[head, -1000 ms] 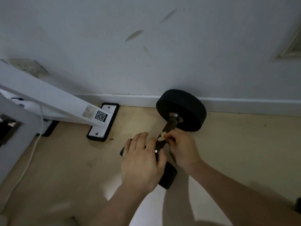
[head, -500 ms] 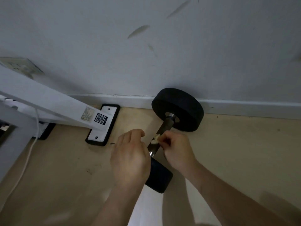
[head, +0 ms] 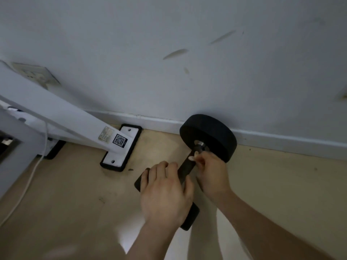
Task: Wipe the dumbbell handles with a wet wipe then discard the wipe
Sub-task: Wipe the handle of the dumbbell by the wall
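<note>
Head view. We note the dumbbell [head: 189, 166] lying on the floor [head: 281, 184], its far weight [head: 210, 136] close against the baseboard [head: 281, 140], its near weight [head: 189, 217] largely covered by the left hand [head: 165, 192].

Change since half a second ago: the right hand [head: 211, 170] now sits higher on the handle [head: 187, 164], close under the far weight, where a second ago it was near the middle. The left hand has come back flat over the near weight, as it was a second ago. We judge the wiping stroke to be reaching the top end of this handle; discarding is not yet due.

Fingers: the right hand's fingers are pinched tight on a small pale wipe [head: 194, 156], pressed to the handle. The left hand's fingers are spread and curled over the near weight, steadying it.

Edges and room: the wall [head: 169, 72] and baseboard close off the far side. A white frame leg [head: 62, 117] with its foot plate [head: 121, 149] stands to the left, apart from the dumbbell. Bare floor lies open to the right and toward us.
</note>
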{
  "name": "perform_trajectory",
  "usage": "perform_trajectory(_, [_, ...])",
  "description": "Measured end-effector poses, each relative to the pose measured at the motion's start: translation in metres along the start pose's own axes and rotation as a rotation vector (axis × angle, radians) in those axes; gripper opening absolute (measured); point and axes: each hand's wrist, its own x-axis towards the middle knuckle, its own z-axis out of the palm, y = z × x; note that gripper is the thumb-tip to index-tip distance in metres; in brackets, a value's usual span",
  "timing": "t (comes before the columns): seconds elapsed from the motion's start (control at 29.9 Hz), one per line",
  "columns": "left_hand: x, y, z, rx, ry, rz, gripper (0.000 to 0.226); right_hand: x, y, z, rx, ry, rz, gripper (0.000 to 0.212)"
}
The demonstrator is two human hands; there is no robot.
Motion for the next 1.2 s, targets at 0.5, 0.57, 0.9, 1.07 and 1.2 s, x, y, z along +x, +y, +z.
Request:
perform_trajectory(0.5, [0.018,-0.024,-0.018,-0.197,-0.180,-0.078,0.046,-0.006,-0.009,0.018,0.241,0.090,0.074,0.011])
perform_trajectory(0.57, [0.019,-0.024,-0.018,-0.196,-0.178,-0.061,0.046,-0.001,-0.005,0.016,0.266,0.205,0.130,0.011])
perform_trajectory(0.9, [0.031,-0.038,-0.018,-0.279,-0.238,-0.098,0.041,-0.005,-0.019,0.017,0.409,0.104,0.155,0.012])
perform_trajectory(1.07, [0.038,-0.050,-0.025,-0.379,-0.271,-0.150,0.034,-0.017,-0.029,0.021,0.087,-0.047,-0.034,0.016])
perform_trajectory(1.2, [0.039,-0.047,-0.022,-0.362,-0.249,-0.119,0.031,-0.018,-0.028,0.020,0.034,-0.048,-0.015,0.019])
